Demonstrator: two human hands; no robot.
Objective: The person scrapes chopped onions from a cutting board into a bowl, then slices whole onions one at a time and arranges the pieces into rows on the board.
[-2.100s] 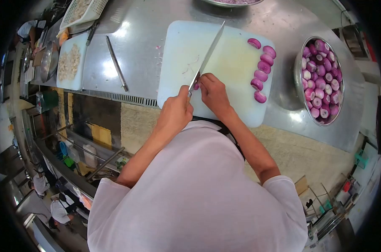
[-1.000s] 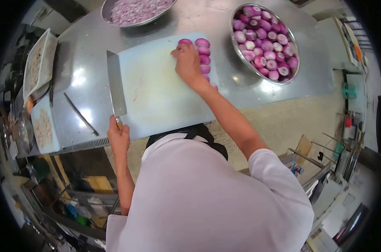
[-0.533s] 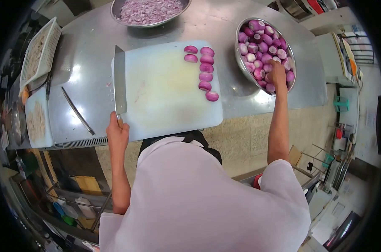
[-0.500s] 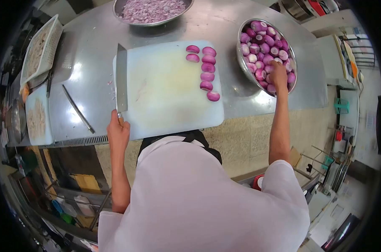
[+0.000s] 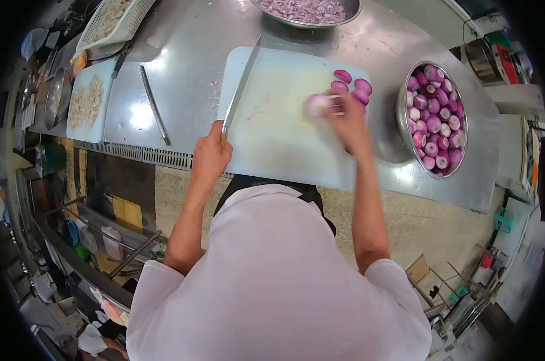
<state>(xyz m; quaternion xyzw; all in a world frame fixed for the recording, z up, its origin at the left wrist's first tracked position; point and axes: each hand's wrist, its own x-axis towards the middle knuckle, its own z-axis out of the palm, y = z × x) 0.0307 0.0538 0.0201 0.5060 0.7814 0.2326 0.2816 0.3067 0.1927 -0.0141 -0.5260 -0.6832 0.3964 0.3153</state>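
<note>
My left hand [image 5: 211, 155] is closed around the handle of a long-bladed kitchen knife [image 5: 243, 81]. The knife lies along the left part of a white cutting board [image 5: 278, 153], blade pointing away from me. Over the board's right half, my right hand [image 5: 349, 123] grips a peeled purple onion [image 5: 316, 105]; both are smeared by motion. Several onion halves [image 5: 363, 86] rest at the board's upper right, some partly hidden behind that hand. To the right stands a metal bowl [image 5: 402, 117] full of whole peeled onions [image 5: 434, 123].
Beyond the board sits a metal bowl [image 5: 311, 25] of chopped onion. A thin metal rod [image 5: 154, 105] lies on the steel table [image 5: 185, 78] to the left. Farther left are a white basket [image 5: 131, 27] and a smaller board [image 5: 101, 123] with pale chopped pieces.
My right hand has left the onion bowl and come over the board with an onion. The knife stays in my left hand, its blade now tilted. The view has shifted left.
</note>
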